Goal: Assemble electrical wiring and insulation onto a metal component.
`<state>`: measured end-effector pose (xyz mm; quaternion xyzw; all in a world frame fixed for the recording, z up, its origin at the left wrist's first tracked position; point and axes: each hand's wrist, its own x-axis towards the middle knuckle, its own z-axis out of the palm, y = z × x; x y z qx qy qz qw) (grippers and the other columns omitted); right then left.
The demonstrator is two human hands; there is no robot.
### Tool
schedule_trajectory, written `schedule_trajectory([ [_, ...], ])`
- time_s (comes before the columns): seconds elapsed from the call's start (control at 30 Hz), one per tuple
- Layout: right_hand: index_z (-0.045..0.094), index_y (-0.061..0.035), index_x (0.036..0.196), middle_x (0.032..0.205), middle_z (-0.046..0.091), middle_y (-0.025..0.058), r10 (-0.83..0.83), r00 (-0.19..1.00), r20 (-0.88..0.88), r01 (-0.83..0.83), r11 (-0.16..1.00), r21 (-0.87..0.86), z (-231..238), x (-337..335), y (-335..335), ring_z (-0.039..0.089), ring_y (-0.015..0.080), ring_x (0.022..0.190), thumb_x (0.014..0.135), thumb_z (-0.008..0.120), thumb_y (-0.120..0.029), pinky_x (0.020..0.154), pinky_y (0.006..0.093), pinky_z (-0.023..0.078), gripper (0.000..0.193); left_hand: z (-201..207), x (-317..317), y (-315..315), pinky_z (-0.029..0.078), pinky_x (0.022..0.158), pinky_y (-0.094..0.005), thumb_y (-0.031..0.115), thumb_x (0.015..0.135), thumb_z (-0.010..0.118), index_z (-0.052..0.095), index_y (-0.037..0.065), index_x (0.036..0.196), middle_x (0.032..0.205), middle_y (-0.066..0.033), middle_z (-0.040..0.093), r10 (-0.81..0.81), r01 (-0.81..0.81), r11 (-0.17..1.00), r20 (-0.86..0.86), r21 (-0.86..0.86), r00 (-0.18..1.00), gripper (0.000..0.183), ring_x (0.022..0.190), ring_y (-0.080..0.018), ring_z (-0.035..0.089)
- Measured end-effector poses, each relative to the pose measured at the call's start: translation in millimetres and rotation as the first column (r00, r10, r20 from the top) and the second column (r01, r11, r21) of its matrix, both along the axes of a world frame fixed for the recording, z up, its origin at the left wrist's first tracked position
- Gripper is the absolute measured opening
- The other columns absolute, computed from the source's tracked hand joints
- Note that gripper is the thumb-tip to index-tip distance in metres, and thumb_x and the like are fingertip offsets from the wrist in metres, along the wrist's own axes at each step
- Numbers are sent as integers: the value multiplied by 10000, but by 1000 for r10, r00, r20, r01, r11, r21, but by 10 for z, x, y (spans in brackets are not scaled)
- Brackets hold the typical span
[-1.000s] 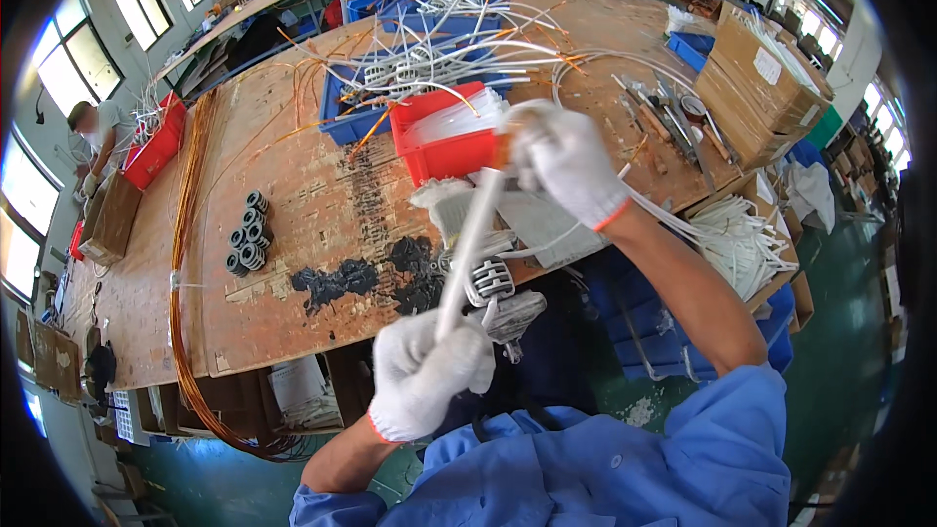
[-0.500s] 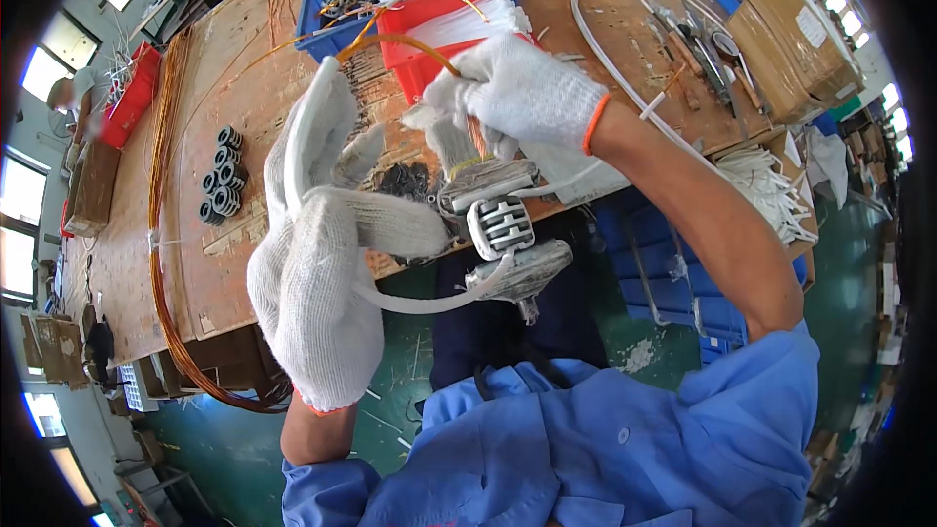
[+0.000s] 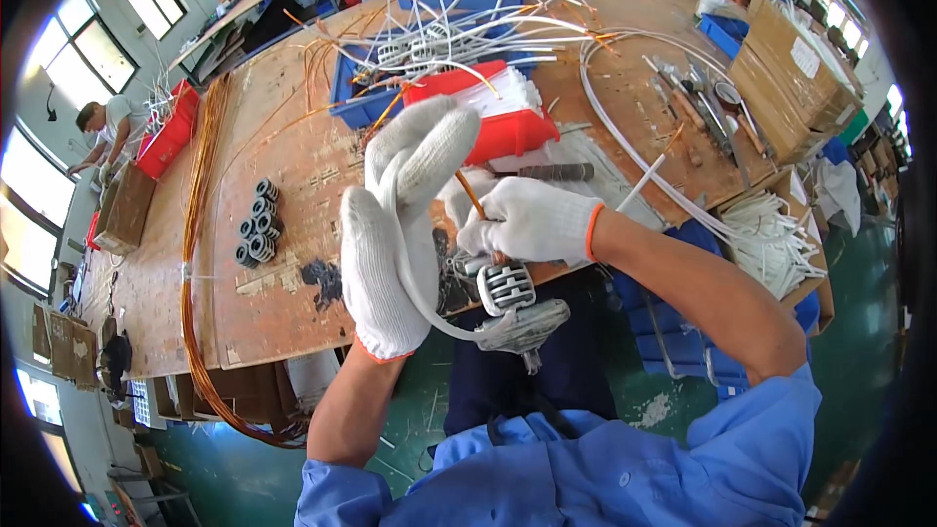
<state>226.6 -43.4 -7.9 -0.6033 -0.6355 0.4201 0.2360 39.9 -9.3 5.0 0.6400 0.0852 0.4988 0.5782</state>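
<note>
A grey slotted ring core, wound with wire, sits in a metal vise at the table's front edge. From it a white sleeved wire loops left and up into my left hand. This hand wears a white knit glove and stands upright, its fingers bent over the wire. My right hand, gloved too, is closed just above the core. It pinches a bare copper wire that slants up toward the left fingers. My right fingertips are partly hidden.
Stacked black rings stand at left, beside a long copper wire bundle. Beyond my hands are a red bin of white tubes and a blue bin of wired cores. Hand tools lie at right. Another person works far left.
The view has tilted up. My left hand has moved right, nearer the core, and its fingers have bent over the wire. My right hand has come lower, close above the core.
</note>
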Motion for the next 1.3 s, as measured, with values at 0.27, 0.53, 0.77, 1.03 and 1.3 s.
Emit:
schedule_trajectory([
  [0.27,793,8,843,858,761,255,67,942,328,-98,992,77,-95,75,11,760,389,819,913,754,-242,800,471,580,263,-58,151,66,331,1284,-576,678,1132,311,571,-123,1501,1579,-189,559,-8,20,994,114,-106,993,920,1475,-353,510],
  [0.53,781,9,1022,955,758,249,-18,969,247,-37,976,216,75,148,23,745,392,979,960,767,-333,892,490,556,348,-74,155,165,421,1187,-556,708,1127,291,564,-133,1510,1130,-83,650,-58,82,983,150,-162,987,964,1218,-277,613],
  [0.77,686,14,960,922,734,248,187,924,333,-247,957,149,60,63,-53,727,428,937,927,750,-353,881,489,566,374,-267,160,397,364,893,-330,737,1111,347,480,-149,1571,918,-22,447,-77,106,936,100,-336,992,1007,889,-177,422],
  [1.03,781,-150,1208,938,712,100,-129,992,11,56,501,863,-492,252,-921,662,330,733,869,766,-70,696,434,544,348,-655,313,302,385,732,-347,816,1069,319,521,-105,1543,862,18,374,-411,401,527,189,-749,892,1055,776,-170,360],
  [1.3,706,-179,965,744,553,31,-274,761,588,-376,553,744,-666,-247,-1271,626,216,597,978,701,-345,491,383,475,166,-777,347,207,548,1037,-540,786,1091,266,686,-106,1301,1115,-162,689,-319,390,569,243,-724,916,1008,1079,-322,674],
])
